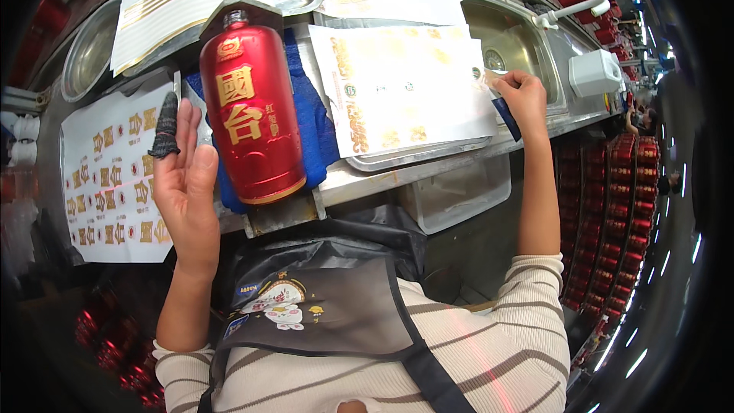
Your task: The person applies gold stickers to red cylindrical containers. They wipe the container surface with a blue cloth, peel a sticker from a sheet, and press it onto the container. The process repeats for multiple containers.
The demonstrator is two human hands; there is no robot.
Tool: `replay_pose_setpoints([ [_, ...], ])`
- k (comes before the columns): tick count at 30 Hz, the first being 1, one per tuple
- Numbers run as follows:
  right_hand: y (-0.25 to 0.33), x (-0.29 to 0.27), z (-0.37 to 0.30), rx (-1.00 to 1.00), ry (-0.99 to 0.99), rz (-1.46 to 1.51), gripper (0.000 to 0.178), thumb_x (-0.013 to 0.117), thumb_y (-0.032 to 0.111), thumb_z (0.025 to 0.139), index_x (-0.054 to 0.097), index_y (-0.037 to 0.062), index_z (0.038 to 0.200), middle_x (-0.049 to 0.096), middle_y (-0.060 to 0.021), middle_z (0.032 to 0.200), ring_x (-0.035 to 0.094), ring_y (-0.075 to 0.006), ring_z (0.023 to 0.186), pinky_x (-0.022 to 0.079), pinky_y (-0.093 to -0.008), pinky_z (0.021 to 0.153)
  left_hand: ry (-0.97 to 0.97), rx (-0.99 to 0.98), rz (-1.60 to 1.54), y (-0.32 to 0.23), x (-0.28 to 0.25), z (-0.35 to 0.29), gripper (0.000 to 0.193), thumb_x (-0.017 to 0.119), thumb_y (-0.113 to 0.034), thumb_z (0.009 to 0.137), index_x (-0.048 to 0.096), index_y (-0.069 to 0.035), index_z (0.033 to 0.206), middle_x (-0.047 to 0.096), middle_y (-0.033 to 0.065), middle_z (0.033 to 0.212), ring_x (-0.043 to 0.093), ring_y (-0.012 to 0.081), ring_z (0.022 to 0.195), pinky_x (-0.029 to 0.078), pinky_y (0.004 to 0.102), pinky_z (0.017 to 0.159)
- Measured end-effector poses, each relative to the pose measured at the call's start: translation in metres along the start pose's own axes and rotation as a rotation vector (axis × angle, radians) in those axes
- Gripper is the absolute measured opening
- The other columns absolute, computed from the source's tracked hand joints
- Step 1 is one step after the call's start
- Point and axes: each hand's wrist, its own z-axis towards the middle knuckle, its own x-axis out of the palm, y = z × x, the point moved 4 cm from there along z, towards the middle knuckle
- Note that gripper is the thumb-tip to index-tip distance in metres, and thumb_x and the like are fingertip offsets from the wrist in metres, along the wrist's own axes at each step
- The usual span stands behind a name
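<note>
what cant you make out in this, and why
All in the head view:
Pale scrap at the right hand: too small, partly covered by its grip.
Back of the red bottle: hidden by its own front.
Middle of the blue cloth: hidden by the bottle.
People at far right: small and blurred.

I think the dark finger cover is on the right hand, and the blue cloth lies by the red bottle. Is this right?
Not quite: the head view shows the dark finger cover on the left hand, not the right hand. The blue cloth does lie by the red bottle.
</note>
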Motion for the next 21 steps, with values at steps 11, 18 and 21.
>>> replay_pose_setpoints([
  [11, 0.203, -0.079, -0.105, -0.495, 0.585, 0.201, 0.014, 0.072, 0.009, 0.078, 0.061, -0.0006, 0.078, 0.054, 0.0041, 0.069, 0.046, -0.0010, 0.063, 0.034, -0.0199, 0.053, 0.315, 0.215, -0.048, -0.040, 0.103, 0.008, 0.036, 0.056, -0.006, 0.090, 0.051, 0.006, 0.124, 0.065, 0.0219, 0.103, 0.064, 0.0311, 0.102, 0.049, 0.0388, 0.092],
  [18, 0.195, -0.073, -0.134, -0.289, 0.740, 0.471, 0.023, 0.076, 0.016, 0.073, 0.058, 0.0034, 0.072, 0.055, 0.0042, 0.070, 0.045, -0.0021, 0.064, 0.032, -0.0193, 0.058, 0.422, -0.036, 0.064, -0.054, 0.071, -0.026, 0.020, 0.066, -0.005, 0.087, 0.062, 0.003, 0.105, 0.062, 0.0072, 0.078, 0.058, 0.0110, 0.067, 0.049, 0.0269, 0.061],
  [21, 0.188, -0.017, -0.151, -0.218, 0.817, 0.673, 0.019, 0.077, 0.013, 0.076, 0.061, 0.0028, 0.075, 0.057, 0.0039, 0.071, 0.048, -0.0019, 0.065, 0.033, -0.0183, 0.059, 0.291, -0.221, 0.007, -0.052, 0.016, -0.036, 0.029, 0.069, 0.000, 0.087, 0.065, -0.001, 0.116, 0.064, -0.0008, 0.082, 0.058, 0.0044, 0.072, 0.049, 0.0208, 0.065],
])
